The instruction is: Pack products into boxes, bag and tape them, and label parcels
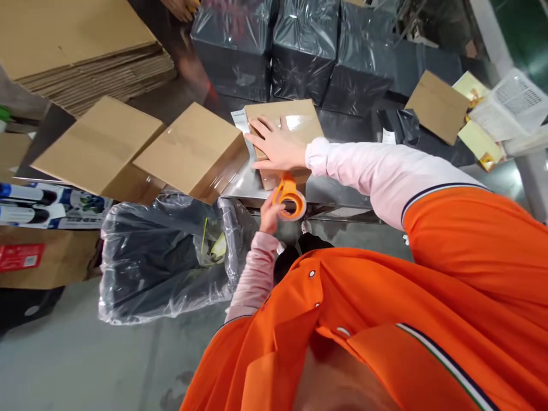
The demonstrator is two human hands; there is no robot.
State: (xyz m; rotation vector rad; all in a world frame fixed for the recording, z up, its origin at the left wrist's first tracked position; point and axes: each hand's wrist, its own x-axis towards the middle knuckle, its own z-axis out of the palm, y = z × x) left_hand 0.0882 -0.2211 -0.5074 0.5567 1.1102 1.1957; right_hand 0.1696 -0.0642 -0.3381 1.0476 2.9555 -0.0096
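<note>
A small cardboard box (303, 112) with shiny tape across its top sits at the table's front edge. My right hand (278, 144) lies flat on it, fingers spread. Below the box's front side, my left hand (270, 212) is closed around an orange tape dispenser (289, 198) carrying a roll of clear tape. The dispenser's upper end is close to the front of the box; whether it touches is hard to see. A white label sheet (240, 121) shows at the box's left corner.
Two closed cardboard boxes (190, 149) stand to the left, near a stack of flat cardboard (72, 34). Black-wrapped parcels (303, 45) line the back. A plastic-lined bin (162, 257) stands below the table. Papers (509, 105) lie at right. Another person's hand (182, 8) shows at top.
</note>
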